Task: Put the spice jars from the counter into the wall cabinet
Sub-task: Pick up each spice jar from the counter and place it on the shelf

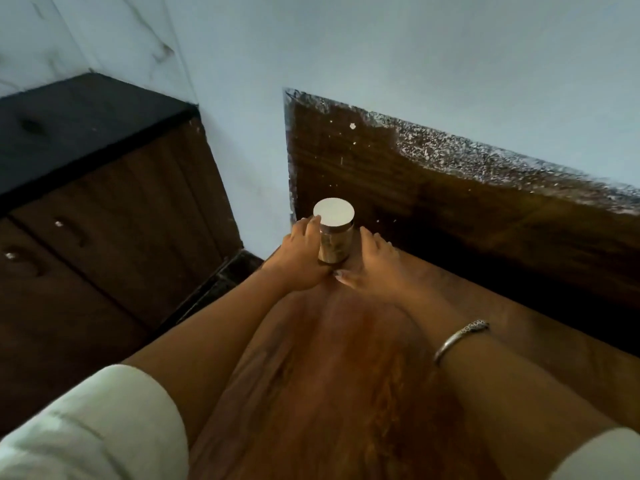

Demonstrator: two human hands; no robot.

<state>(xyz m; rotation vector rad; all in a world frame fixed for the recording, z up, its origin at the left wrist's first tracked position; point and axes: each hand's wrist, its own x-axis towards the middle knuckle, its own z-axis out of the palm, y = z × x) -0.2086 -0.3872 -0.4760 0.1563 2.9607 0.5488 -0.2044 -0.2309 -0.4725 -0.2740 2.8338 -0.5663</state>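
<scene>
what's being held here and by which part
The jar: the left hand curls round its side just under the lid. The right hand lies beside it, touch unclear.

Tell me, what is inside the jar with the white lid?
Through the clear wall of the jar, some brownish, blurred filling shows, too unclear to name. The lid covers the top, and the left hand hides the jar's left side.

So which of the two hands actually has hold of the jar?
The left hand: it curls round the jar below the white lid. The right hand, with the bangle on its wrist, lies straight-fingered beside it.
</scene>
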